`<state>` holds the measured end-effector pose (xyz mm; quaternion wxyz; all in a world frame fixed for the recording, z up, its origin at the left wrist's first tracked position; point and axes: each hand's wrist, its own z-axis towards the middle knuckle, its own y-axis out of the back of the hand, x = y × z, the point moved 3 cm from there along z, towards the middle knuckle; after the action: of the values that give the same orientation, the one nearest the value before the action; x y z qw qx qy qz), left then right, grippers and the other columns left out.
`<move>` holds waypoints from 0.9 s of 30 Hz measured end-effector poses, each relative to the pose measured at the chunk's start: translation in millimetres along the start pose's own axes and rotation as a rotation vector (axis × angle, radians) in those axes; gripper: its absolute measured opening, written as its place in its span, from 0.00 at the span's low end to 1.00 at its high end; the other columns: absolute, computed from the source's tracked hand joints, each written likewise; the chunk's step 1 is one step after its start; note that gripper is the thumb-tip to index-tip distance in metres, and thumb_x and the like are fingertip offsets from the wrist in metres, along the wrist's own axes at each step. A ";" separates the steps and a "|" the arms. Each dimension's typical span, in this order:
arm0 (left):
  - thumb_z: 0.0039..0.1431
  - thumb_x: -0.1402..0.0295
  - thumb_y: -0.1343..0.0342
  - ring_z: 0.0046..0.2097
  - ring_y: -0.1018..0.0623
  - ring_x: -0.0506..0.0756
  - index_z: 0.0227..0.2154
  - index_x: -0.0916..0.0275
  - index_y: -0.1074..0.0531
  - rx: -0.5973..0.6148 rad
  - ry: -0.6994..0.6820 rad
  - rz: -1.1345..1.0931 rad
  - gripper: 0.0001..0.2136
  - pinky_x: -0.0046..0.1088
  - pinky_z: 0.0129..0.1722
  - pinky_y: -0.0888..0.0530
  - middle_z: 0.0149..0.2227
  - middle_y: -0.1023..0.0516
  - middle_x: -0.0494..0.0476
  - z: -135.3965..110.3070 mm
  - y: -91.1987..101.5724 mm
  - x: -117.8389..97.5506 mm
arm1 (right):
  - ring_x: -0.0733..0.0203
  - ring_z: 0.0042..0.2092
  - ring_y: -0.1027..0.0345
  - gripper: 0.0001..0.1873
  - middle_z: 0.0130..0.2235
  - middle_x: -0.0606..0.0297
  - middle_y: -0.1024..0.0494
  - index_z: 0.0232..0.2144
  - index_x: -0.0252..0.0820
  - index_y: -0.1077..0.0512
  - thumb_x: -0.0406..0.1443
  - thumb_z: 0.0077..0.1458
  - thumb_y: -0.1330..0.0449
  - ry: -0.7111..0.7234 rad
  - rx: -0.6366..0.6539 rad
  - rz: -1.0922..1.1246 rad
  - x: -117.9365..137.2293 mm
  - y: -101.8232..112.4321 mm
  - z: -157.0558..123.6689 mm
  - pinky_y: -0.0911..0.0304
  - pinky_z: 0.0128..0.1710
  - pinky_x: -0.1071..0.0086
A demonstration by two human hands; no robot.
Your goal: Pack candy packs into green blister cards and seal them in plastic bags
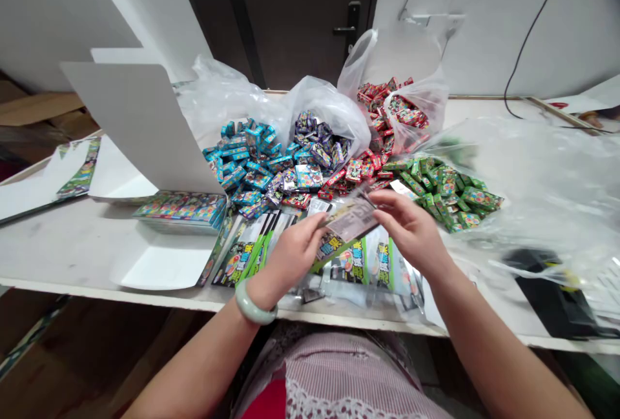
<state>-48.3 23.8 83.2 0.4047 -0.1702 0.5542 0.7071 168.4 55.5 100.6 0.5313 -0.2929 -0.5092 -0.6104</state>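
Between my two hands is a printed plastic pouch (352, 220), held tilted above the table. My left hand (296, 246), a pale green bangle (254, 305) on its wrist, pinches the pouch's left edge. At the pouch's top right corner, the fingers of my right hand (409, 228) are closed on it. Under and around the hands lie several flat printed pouches (356, 263) with green and black fronts. Just beyond are heaps of small candy-sized boxes: blue (249, 157), purple (322, 141), red (387, 115) and green (448, 186).
An open white carton (159, 267) holding printed packs (181, 207) stands on the left, its lid (145, 122) raised. Clear plastic bags (537, 180) spread over the right side, near a black object (552, 296). A dark door (300, 12) is behind the table (232, 306).
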 end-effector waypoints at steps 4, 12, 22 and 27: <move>0.61 0.64 0.47 0.46 0.22 0.58 0.46 0.60 0.26 -0.096 0.255 -0.346 0.13 0.35 0.47 0.25 0.44 0.20 0.57 -5.4 4.4 7.6 | 0.49 0.58 0.35 0.30 0.57 0.54 0.29 0.54 0.47 0.33 0.43 0.49 0.34 -0.005 -0.056 0.108 -4.7 -22.0 -21.1 0.34 0.53 0.51; 0.50 0.60 0.38 0.37 0.20 0.56 0.41 0.64 0.26 0.033 0.594 -1.224 0.17 0.32 0.38 0.24 0.38 0.19 0.58 -31.3 -52.3 16.7 | 0.57 0.38 0.24 0.15 0.35 0.62 0.20 0.37 0.43 0.30 0.44 0.49 0.36 -0.388 0.228 0.413 -29.6 -54.0 -47.4 0.27 0.40 0.60; 0.57 0.68 0.41 0.35 0.25 0.48 0.58 0.54 0.40 -0.161 0.441 -1.161 0.26 0.23 0.38 0.27 0.36 0.26 0.49 -41.2 -45.6 19.0 | 0.59 0.37 0.25 0.12 0.36 0.65 0.21 0.39 0.46 0.32 0.43 0.53 0.38 -0.457 0.451 0.457 -45.4 -63.1 -98.7 0.27 0.38 0.61; 0.60 0.67 0.44 0.43 0.25 0.51 0.60 0.50 0.41 -0.029 0.358 -1.043 0.26 0.26 0.44 0.27 0.42 0.27 0.53 -50.1 -45.1 20.3 | 0.62 0.39 0.26 0.32 0.38 0.67 0.23 0.54 0.51 0.43 0.38 0.50 0.34 -0.311 0.055 0.368 -38.4 -36.6 -84.7 0.29 0.42 0.64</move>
<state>-36.8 -11.9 23.6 0.5985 -0.5451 0.4470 0.3806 159.4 -13.1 28.5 0.5564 -0.4566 -0.5396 -0.4367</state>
